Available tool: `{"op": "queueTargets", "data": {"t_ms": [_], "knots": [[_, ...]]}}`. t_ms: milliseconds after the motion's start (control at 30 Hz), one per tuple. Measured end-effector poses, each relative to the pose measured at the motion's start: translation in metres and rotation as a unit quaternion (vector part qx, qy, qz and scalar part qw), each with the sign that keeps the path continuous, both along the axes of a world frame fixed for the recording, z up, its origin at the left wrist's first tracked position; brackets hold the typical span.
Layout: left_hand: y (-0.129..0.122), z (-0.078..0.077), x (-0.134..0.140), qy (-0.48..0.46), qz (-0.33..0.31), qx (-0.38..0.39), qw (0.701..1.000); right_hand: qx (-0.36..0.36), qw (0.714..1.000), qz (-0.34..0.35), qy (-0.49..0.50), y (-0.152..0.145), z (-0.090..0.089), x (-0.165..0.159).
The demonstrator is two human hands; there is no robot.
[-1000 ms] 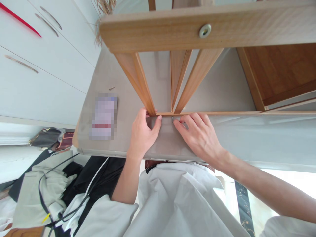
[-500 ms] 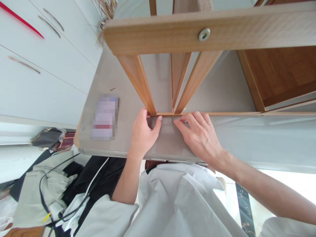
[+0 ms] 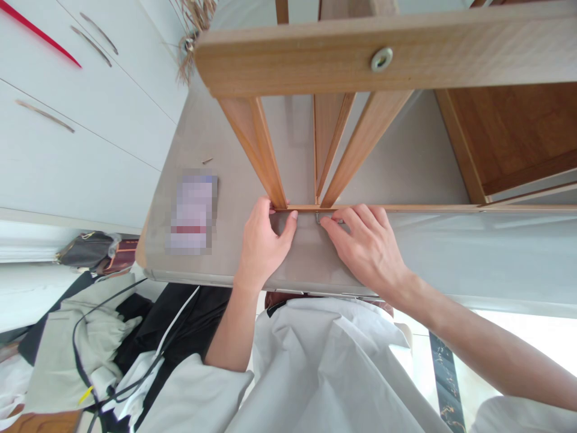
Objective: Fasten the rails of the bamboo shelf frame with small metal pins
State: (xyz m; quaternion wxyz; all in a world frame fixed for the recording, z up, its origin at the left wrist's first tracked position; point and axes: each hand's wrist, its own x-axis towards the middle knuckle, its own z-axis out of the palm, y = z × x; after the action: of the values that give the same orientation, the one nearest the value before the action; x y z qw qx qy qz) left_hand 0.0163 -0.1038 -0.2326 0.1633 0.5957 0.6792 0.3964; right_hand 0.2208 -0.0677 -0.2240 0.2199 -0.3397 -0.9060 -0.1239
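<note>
A wooden frame stands on the table, with slats running from its raised upper rail down to a thin lower rail near the table's front edge. My left hand is closed around the left end of that lower rail, thumb in front and fingertips behind. Just right of it, my right hand pinches a small metal hex key, whose bent end meets the lower rail's front face below the slats. Most of the key is hidden by my fingers. A round metal bolt head sits in the upper rail.
On the table at left lie a blurred-out flat item and a small screw. White cabinets with handles stand at the left. Clothes and cables are heaped below. A brown wooden panel fills the right.
The upper rail appears slightly farther right in view. Both hands stay in nearly the same place, with the same grips.
</note>
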Motion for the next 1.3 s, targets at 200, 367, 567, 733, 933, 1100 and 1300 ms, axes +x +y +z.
{"op": "queueTargets", "data": {"t_ms": [200, 367, 567, 733, 933, 1100, 1300], "knots": [[-0.001, 0.001, 0.000, 0.009, 0.005, -0.005, 1.000, -0.027, 0.999, 0.013, 0.015, 0.002, -0.004, 0.003], [-0.001, 0.000, 0.000, 0.007, 0.008, -0.005, 1.000, -0.034, 0.999, 0.020, 0.023, 0.001, -0.004, 0.003], [-0.001, -0.001, 0.000, 0.008, 0.010, -0.006, 1.000, -0.020, 0.999, 0.028, 0.019, -0.001, -0.002, 0.005], [-0.001, 0.000, 0.000, 0.009, 0.009, -0.008, 1.000, -0.013, 1.000, 0.021, 0.007, -0.002, -0.003, 0.006], [-0.001, 0.001, 0.001, 0.009, 0.009, -0.012, 1.000, -0.018, 1.000, 0.013, -0.014, -0.002, 0.000, 0.005], [-0.001, 0.001, 0.000, 0.012, 0.007, -0.008, 1.000, -0.008, 1.000, 0.015, -0.019, -0.001, 0.003, 0.003], [-0.001, 0.001, 0.000, 0.006, 0.003, -0.011, 1.000, 0.007, 0.999, 0.015, -0.035, -0.001, 0.008, 0.001]]}}
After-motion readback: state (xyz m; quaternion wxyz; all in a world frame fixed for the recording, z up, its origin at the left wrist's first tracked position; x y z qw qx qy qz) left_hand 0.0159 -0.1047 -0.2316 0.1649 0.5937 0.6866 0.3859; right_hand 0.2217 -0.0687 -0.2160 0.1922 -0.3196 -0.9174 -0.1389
